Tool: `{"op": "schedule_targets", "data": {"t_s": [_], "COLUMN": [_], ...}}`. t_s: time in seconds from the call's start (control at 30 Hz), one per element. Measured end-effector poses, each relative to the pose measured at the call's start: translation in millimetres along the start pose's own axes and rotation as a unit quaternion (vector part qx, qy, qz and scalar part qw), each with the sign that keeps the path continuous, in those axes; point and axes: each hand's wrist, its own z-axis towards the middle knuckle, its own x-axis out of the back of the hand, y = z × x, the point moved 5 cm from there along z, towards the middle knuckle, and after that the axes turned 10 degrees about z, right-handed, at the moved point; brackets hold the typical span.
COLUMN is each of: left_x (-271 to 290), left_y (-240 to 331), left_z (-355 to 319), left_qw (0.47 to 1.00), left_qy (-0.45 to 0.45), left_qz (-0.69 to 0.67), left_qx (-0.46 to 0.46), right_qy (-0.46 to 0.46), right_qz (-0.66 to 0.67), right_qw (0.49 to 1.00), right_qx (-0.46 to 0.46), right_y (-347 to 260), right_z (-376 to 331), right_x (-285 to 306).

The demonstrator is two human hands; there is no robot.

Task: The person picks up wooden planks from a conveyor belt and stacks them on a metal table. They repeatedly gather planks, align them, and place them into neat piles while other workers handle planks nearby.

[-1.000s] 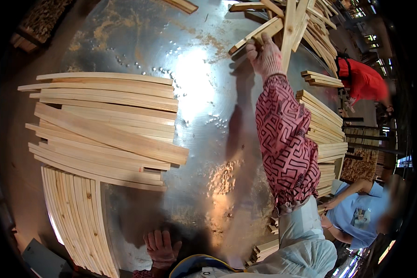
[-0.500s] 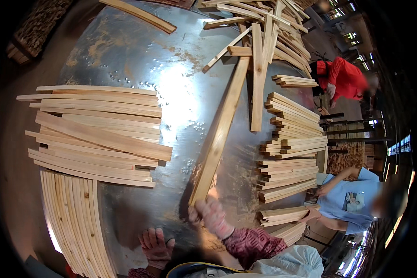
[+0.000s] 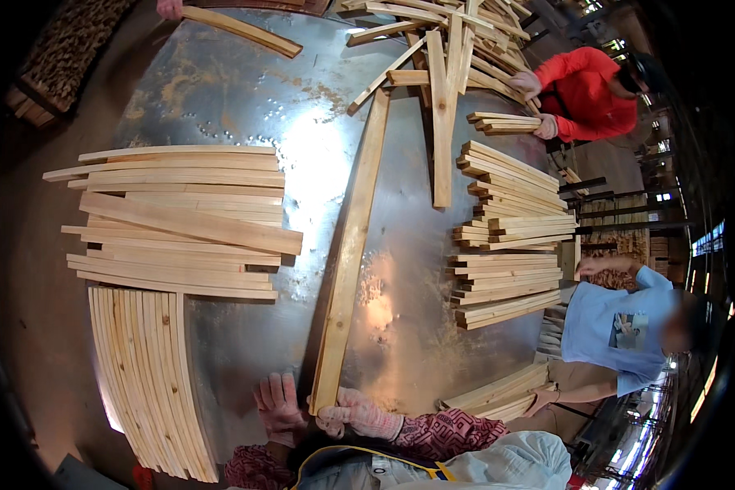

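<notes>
A long wooden strip [image 3: 351, 245] slants up across the metal table [image 3: 400, 327], its far end reaching the loose pile. My right hand [image 3: 361, 415], in a pinkish knit glove, is closed around the strip's near end. Just left of that end, my left hand [image 3: 280, 408] is gloved too, with its fingers stretched out and nothing in them. Side-by-side strips [image 3: 143, 380] lie lengthwise to the left of my left hand. Beyond them is a layer of crosswise strips [image 3: 180, 175], with one strip [image 3: 188, 223] lying askew on top.
A jumbled wood pile [image 3: 441, 106] covers the far right. Stacked strips [image 3: 510, 273] line the right edge, where a person in red [image 3: 588, 90] and a person in light blue [image 3: 612, 327] handle wood. Another gloved hand [image 3: 170, 9] touches a strip [image 3: 245, 31] at the far left.
My right hand has drawn the long strip nearer and to the left. My left hand has moved slightly up. The person in red now grips strips, and a hand has appeared at the far left.
</notes>
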Motion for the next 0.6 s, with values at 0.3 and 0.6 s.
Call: {"op": "schedule_targets", "data": {"t_s": [0.3,0.6], "left_x": [-63.9,-74.3], "left_y": [-11.0,-13.0], "left_z": [-23.6,-23.0], "left_qw": [0.988,0.985], "left_qy": [0.052,0.094], "left_qz": [0.147,0.144], "left_qx": [0.013,0.025], "right_qy": [0.077,0.111], "right_qz": [-0.231,-0.56], "right_qw": [0.969,0.82], "right_qx": [-0.046,0.022], "right_y": [68.5,-243.5], "right_z": [-39.4,22.5], "right_x": [34.3,4.6]}}
